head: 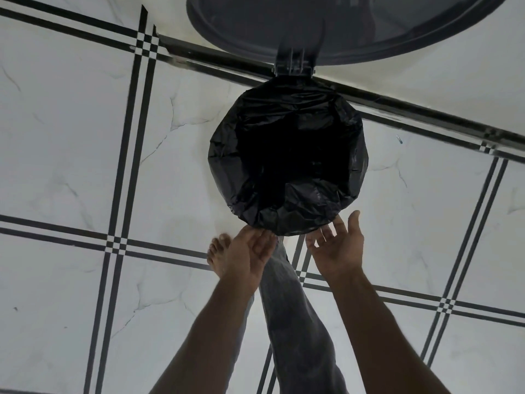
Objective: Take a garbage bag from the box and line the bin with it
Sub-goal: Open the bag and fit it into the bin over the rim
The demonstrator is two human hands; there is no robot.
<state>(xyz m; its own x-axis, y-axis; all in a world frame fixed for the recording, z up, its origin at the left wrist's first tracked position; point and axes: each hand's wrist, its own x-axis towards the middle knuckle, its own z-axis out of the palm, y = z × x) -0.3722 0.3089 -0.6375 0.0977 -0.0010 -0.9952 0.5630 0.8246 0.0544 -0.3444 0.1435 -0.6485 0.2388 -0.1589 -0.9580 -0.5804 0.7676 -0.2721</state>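
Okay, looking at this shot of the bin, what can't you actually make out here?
- Bin body: head view, hidden under the black garbage bag folded over its rim.
- Bag's inside: too dark.
- Lid: cut off by the top edge.
- Left hand fingertips: tucked under the bag.
- Garbage bag box: not in view.

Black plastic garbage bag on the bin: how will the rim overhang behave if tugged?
The black plastic garbage bag is probably floppy: its overhang is crumpled and creased all round the rim. Likely very light and thin, so it may slide off the rim under a tug. Its glossy film looks slippery; the left hand and right hand are open beside it.
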